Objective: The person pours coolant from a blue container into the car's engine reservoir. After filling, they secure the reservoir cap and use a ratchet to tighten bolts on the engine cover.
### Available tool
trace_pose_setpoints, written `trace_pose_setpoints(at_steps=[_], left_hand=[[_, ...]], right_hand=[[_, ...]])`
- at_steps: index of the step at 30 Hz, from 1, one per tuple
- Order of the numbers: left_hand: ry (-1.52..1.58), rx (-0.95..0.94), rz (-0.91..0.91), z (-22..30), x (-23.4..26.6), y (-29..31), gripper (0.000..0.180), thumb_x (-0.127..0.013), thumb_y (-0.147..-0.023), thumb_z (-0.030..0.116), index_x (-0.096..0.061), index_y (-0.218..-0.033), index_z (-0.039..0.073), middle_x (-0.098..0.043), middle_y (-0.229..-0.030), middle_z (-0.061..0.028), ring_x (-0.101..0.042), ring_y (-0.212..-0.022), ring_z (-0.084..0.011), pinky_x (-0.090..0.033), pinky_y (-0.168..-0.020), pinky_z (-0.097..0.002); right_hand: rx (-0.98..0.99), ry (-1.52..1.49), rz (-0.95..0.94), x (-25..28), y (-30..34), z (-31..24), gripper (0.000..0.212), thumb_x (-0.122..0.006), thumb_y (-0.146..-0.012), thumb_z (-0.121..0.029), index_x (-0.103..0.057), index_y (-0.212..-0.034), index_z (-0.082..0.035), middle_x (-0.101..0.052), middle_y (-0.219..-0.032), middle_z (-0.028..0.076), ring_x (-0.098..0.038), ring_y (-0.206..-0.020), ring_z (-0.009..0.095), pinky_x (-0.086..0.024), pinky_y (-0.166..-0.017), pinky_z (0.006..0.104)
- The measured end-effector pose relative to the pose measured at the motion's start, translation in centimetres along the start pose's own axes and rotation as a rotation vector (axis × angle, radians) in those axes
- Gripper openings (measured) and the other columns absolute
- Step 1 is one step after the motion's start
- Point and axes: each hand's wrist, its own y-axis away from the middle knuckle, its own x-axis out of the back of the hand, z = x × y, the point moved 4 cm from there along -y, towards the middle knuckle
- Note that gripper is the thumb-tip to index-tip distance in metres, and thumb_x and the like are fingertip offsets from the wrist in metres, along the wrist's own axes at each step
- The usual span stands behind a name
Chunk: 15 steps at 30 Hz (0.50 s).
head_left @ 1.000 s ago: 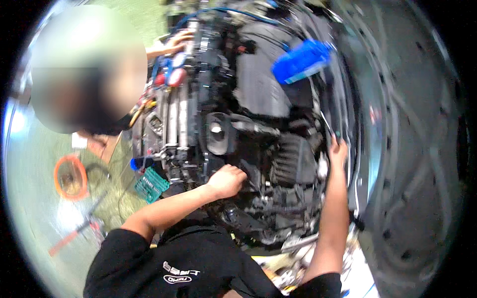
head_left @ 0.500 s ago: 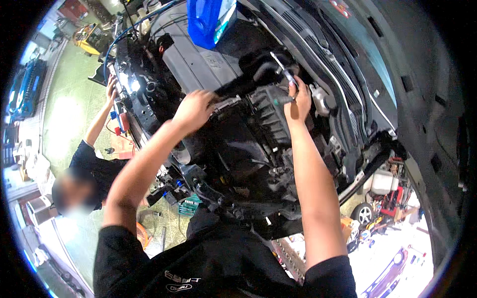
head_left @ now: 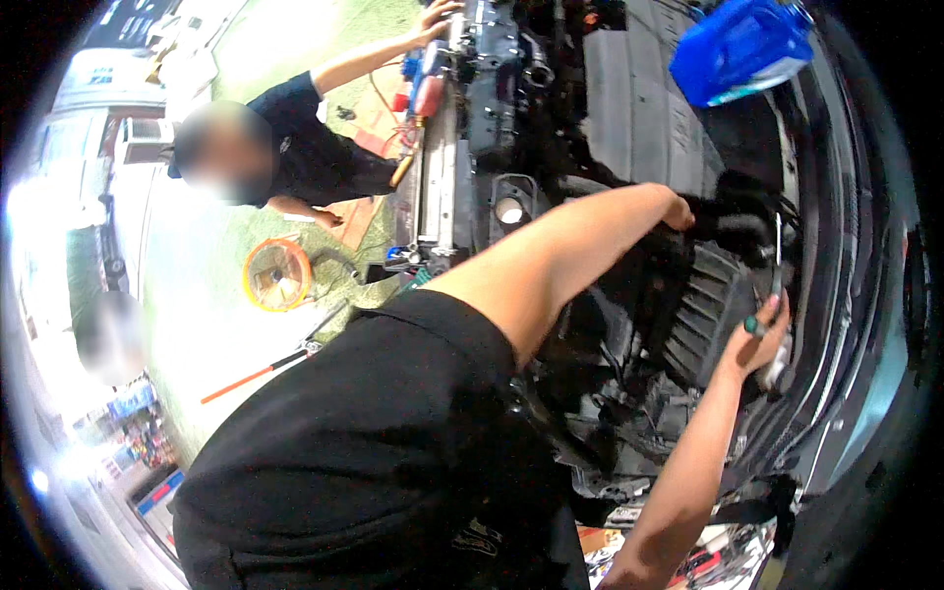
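Note:
My left arm reaches across the engine bay. My left hand [head_left: 678, 210] is bent down beside the grey engine cover [head_left: 639, 108]; its fingers are hidden. Further right, my right hand [head_left: 757, 342] is closed on a slim hand tool with a silver shaft [head_left: 779, 246], which points away from me. A green end [head_left: 752, 324] shows by the fingers; I cannot tell whether it belongs to the same tool. Below that hand lies a ribbed black housing [head_left: 700, 315]. A blue jug [head_left: 742, 54] rests at the far side of the bay.
A co-worker [head_left: 324, 147] in dark clothes has one hand [head_left: 433, 22] on the car's front edge. On the green floor [head_left: 221, 324] are an orange-rimmed round container [head_left: 277, 275] and a long orange-handled tool [head_left: 251, 382]. The raised hood [head_left: 885, 472] flanks me on the right.
The view has swung leftward, so the car and jug appear further right. My left hand now reaches down beside the engine cover. The right hand keeps hold of the silver-shafted tool.

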Motion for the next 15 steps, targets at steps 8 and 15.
trace_pose_setpoints(at_steps=[8, 15], left_hand=[[0.016, 0.042, 0.013, -0.2, 0.3, 2.4, 0.048, -0.05, -0.106, 0.042, -0.069, -0.126, 0.003, -0.069, -0.127, -0.0167, -0.063, -0.12, -0.0314, -0.048, -0.106, -0.0458], [0.022, 0.043, 0.034, 0.8, 0.2, 2.2, 0.047, -0.05, -0.106, 0.042, -0.07, -0.126, 0.004, -0.069, -0.125, -0.0156, -0.063, -0.117, -0.0302, -0.049, -0.104, -0.0454]], right_hand=[[-0.084, -0.017, -0.077, -0.4, 0.7, -0.8, 0.051, -0.054, -0.109, -0.044, -0.067, -0.134, -0.002, -0.07, -0.131, 0.02, -0.066, -0.118, 0.036, -0.05, -0.1, 0.0434], [-0.076, 0.017, -0.09, -0.6, 0.2, -0.4, 0.054, -0.052, -0.109, -0.049, -0.067, -0.134, -0.004, -0.07, -0.127, 0.022, -0.067, -0.114, 0.036, -0.052, -0.098, 0.0448]])
